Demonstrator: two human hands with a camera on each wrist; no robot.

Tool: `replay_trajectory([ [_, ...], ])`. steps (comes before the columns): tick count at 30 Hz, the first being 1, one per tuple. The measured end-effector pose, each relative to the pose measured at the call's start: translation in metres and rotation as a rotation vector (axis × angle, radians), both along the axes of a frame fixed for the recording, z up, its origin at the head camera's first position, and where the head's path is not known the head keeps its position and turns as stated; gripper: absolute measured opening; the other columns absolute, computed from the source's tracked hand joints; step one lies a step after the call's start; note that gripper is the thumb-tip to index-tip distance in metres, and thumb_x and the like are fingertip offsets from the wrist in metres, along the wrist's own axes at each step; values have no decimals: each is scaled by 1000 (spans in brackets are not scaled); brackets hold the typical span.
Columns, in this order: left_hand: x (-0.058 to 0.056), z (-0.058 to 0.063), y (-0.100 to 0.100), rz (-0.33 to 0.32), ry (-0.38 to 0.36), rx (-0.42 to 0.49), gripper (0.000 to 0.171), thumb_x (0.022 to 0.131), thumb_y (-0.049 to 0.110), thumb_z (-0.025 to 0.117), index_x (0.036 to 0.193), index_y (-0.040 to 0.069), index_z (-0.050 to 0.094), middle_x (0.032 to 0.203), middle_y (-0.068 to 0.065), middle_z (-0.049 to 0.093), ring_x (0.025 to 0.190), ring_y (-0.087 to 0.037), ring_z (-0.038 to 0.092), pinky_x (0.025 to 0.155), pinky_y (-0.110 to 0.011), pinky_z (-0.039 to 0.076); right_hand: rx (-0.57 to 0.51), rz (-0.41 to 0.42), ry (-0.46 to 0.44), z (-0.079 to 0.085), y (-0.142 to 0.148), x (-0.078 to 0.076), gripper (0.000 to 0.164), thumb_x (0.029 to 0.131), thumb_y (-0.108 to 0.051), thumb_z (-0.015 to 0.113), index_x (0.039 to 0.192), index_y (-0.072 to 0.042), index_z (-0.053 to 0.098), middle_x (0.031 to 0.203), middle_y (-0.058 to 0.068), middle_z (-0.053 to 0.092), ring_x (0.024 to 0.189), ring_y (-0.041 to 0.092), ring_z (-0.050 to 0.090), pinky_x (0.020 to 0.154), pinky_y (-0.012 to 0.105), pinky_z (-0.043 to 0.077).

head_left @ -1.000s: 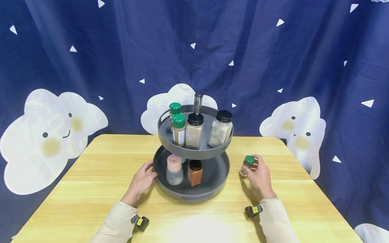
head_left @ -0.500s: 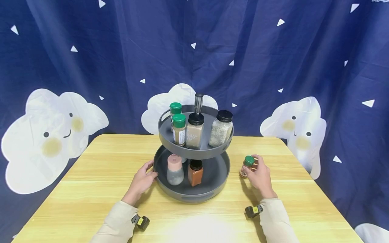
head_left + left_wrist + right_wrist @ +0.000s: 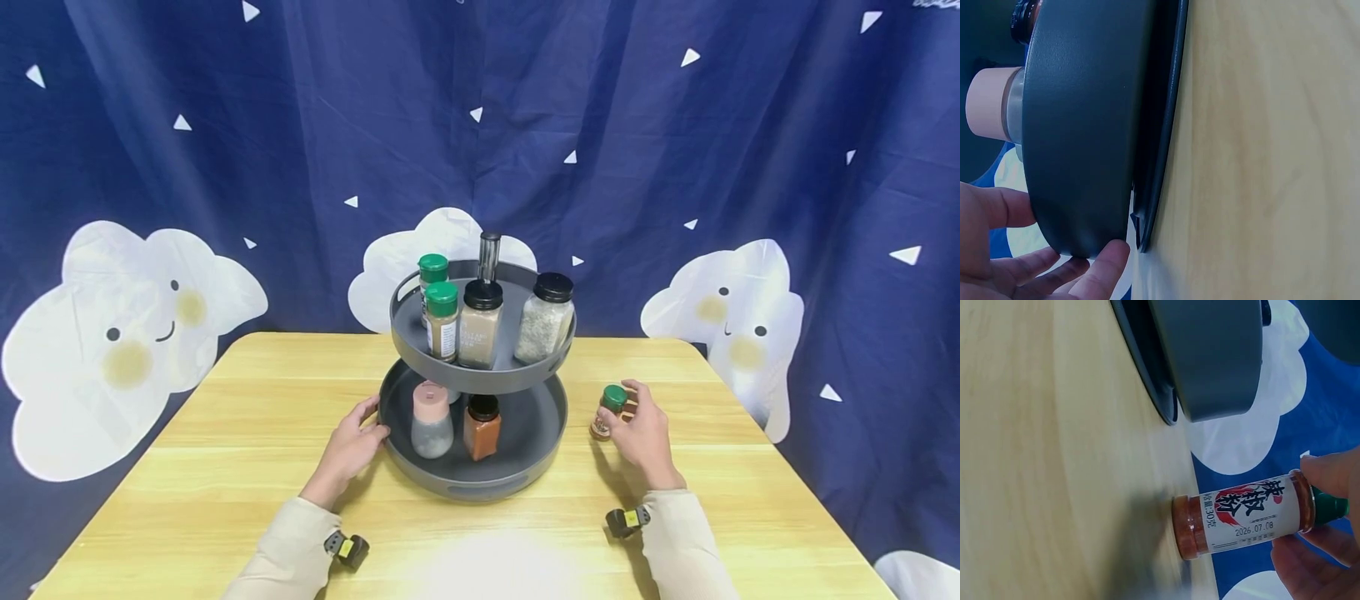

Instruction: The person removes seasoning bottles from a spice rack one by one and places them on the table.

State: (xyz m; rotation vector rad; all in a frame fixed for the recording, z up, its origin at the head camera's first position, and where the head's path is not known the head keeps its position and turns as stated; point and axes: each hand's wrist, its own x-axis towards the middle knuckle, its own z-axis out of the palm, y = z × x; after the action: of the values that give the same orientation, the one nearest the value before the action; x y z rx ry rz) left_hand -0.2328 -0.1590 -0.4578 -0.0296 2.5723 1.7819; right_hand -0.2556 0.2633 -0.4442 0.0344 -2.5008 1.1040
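A dark grey two-tier spice turntable point(image 3: 465, 487) stands mid-table. My left hand point(image 3: 351, 450) touches the outer left wall of its lower tray; in the left wrist view the thumb lies by the upper rim and the fingertips point(image 3: 1113, 250) lie along the side. To the right of the turntable, my right hand point(image 3: 641, 433) pinches a chili powder bottle point(image 3: 1241, 515) near its green cap, between thumb and fingers. The bottle is upright, its base right at the tabletop, its red-and-white label facing the right wrist camera.
The upper tray bears two green-capped spice bottles point(image 3: 442, 325), a black-capped jar point(image 3: 478, 333), a jar of pale flakes point(image 3: 542, 325) and a tall dark-capped container behind. Below are a pink-topped shaker point(image 3: 431, 425) and an orange-red spice jar point(image 3: 482, 433). A blue curtain point(image 3: 600, 167) hangs behind.
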Motion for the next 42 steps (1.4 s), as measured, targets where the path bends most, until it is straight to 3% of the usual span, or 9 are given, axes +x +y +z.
replay_trajectory([
  [12, -1, -2, -2, -2, 0, 7, 57, 93, 6, 48, 145, 1, 28, 153, -24, 25, 130, -36, 39, 102, -46, 45, -22, -11, 52, 16, -3, 5, 48, 87, -5, 63, 130, 3, 42, 125, 30, 54, 107, 45, 57, 94, 55, 49],
  [24, -1, -2, -1, 4, -3, 15, 57, 92, 6, 49, 145, 2, 28, 153, -23, 26, 131, -35, 39, 102, -46, 45, -38, 8, 251, 24, -8, 3, 46, 79, 2, 60, 124, 3, 49, 119, 27, 60, 105, 40, 58, 93, 54, 48],
  [34, -2, -2, 0, 2, -3, 12, 58, 92, 6, 49, 145, 2, 28, 153, -24, 25, 131, -36, 39, 102, -46, 45, -21, 84, 282, 24, -25, 1, 48, 80, -8, 68, 124, -2, 50, 116, 25, 63, 102, 39, 61, 89, 55, 51],
  [42, -1, -2, 0, 4, -8, 8, 57, 92, 7, 48, 145, 2, 28, 153, -23, 25, 131, -35, 39, 102, -46, 45, -51, 214, 276, 21, -46, 1, 52, 79, -5, 71, 125, -2, 49, 119, 23, 62, 104, 35, 61, 88, 54, 51],
])
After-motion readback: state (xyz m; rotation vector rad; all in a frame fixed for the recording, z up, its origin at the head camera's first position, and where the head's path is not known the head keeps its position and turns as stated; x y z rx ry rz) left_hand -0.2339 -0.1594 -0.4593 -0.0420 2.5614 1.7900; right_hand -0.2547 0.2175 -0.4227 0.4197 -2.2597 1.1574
